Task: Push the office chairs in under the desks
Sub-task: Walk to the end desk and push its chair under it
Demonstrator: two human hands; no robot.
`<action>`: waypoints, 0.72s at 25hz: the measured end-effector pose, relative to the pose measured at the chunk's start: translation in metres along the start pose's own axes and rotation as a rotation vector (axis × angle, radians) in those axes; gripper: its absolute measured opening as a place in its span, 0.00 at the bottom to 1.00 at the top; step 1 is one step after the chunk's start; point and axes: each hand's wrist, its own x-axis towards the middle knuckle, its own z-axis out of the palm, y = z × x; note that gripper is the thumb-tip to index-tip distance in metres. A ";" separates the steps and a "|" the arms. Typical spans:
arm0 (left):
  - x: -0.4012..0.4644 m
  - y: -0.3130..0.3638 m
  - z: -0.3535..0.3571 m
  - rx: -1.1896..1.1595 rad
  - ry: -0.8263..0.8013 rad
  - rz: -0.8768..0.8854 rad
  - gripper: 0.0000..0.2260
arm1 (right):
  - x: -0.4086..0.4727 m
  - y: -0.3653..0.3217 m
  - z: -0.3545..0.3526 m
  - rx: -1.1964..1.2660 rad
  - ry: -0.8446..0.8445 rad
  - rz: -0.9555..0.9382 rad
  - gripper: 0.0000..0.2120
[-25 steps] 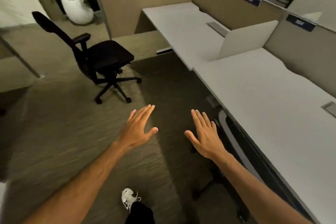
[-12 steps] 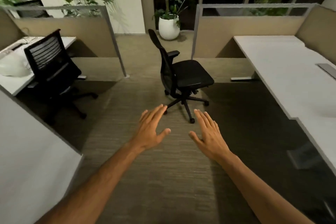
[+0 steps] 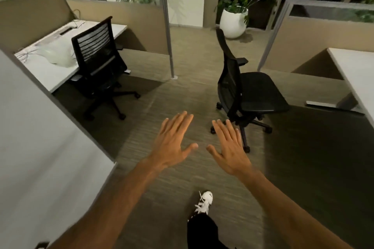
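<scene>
Both the left hand (image 3: 172, 143) and right hand (image 3: 229, 147) are hovering with fingers (image 3: 178, 123) spread, grasping nothing, short of the chair (image 3: 249, 95) standing away from the counter (image 3: 356, 70).

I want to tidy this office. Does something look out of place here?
Yes: the black chair on the right stands loose on the carpet, apart from its desk. The left chair already sits at its desk.

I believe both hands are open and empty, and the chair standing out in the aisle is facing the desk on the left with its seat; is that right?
Not quite. The head view shows the aisle chair with its seat toward the desk on the right, its back toward the left. The rest holds: the left hand and right hand are both open and empty, touching nothing.
</scene>
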 end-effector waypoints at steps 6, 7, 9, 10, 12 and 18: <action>0.099 -0.109 -0.035 0.129 -0.013 -0.165 0.42 | 0.184 0.007 0.016 -0.020 -0.055 -0.137 0.36; 0.115 -0.126 -0.041 0.134 -0.008 -0.186 0.42 | 0.214 0.006 0.016 -0.017 -0.059 -0.165 0.36; 0.150 -0.157 -0.052 0.154 -0.006 -0.246 0.41 | 0.272 0.003 0.011 -0.024 -0.070 -0.212 0.36; 0.166 -0.173 -0.054 0.147 -0.005 -0.284 0.41 | 0.300 0.002 0.010 -0.028 -0.079 -0.230 0.36; 0.189 -0.195 -0.053 0.095 0.008 -0.340 0.40 | 0.340 0.000 0.010 -0.001 -0.085 -0.255 0.37; 0.277 -0.280 -0.035 0.041 -0.025 -0.347 0.40 | 0.459 0.022 0.025 0.018 -0.109 -0.204 0.36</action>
